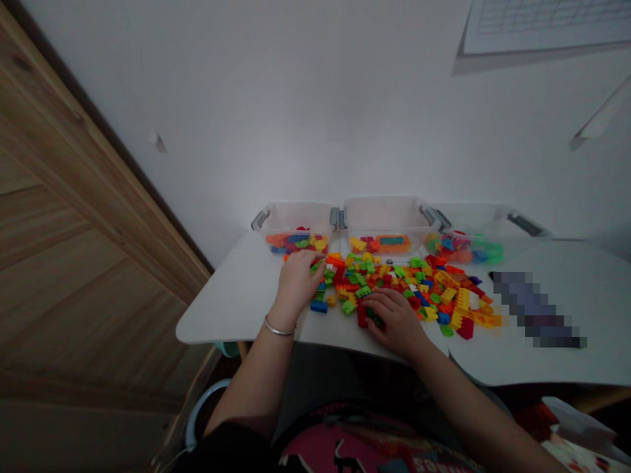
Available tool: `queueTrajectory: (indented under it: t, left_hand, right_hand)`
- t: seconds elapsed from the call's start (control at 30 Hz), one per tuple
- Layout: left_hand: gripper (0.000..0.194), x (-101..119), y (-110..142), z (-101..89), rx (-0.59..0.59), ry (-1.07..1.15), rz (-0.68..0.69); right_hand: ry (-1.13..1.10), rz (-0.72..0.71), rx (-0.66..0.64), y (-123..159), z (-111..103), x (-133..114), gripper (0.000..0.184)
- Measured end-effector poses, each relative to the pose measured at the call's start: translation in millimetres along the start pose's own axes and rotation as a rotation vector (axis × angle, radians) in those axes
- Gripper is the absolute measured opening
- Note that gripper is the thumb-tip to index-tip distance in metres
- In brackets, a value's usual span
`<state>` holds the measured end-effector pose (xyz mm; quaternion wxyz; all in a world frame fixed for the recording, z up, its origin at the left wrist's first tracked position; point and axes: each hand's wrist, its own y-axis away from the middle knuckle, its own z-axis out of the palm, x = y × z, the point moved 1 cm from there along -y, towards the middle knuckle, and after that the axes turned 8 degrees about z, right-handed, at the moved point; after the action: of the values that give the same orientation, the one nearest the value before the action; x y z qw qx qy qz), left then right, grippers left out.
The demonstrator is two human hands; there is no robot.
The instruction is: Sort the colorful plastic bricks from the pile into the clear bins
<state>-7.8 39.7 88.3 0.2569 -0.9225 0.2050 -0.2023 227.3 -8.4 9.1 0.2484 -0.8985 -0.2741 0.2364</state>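
1. at the far left, a wooden panel (73,263) runs slanting beside the pale wall (236,98); near it begins the white table (227,289), its near left corner rounded.
2. the left hand (297,276), a silver bracelet (280,333) on its wrist, reaches to the left end of the brick pile, fingers bent, a green piece (316,267) at the fingertips; whether it grips that piece i cannot tell.
3. behind this hand stands the left box (298,215), clear, with grey clips, orange, blue, red and yellow pieces inside; just right of the hand, near the table's front edge, lies a blue brick (319,307).
4. the middle box (384,213) holds a few yellow, red and orange pieces; before it the brick pile (409,279) spreads loosely over the table, many-coloured.
5. the right hand (397,322) lies low at the pile's front edge, fingers curled over a red piece (362,314) and a dark green one; whether it grasps them i cannot tell.
6. the right box (480,220) holds green, blue and red pieces; farther right on the table lies a long pixelated item (537,312); above, a gridded sheet (547,26) hangs on the wall.
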Motion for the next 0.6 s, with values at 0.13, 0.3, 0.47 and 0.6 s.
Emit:
queueTrajectory:
  t: [0.13,0.3,0.47,0.6]
  left_hand:
    - [0.02,3,32,13.9,-0.118,-0.136,-0.03]
    - [0.027,5,40,31.6,-0.183,-0.104,0.045]
    - [0.03,4,38,42.1,-0.164,-0.139,0.05]
    - [0.029,2,36,45.5,-0.176,-0.211,0.053]
  right_hand:
    - [0.0,0.005,0.0,1,0,0,0.025]
    - [0.008,0.003,0.003,0,-1,-1,0.024]
    - [0.018,0.003,-0.004,-1,0,-2,0.025]
    - [0.021,0.005,-0.011,0,1,-2,0.025]
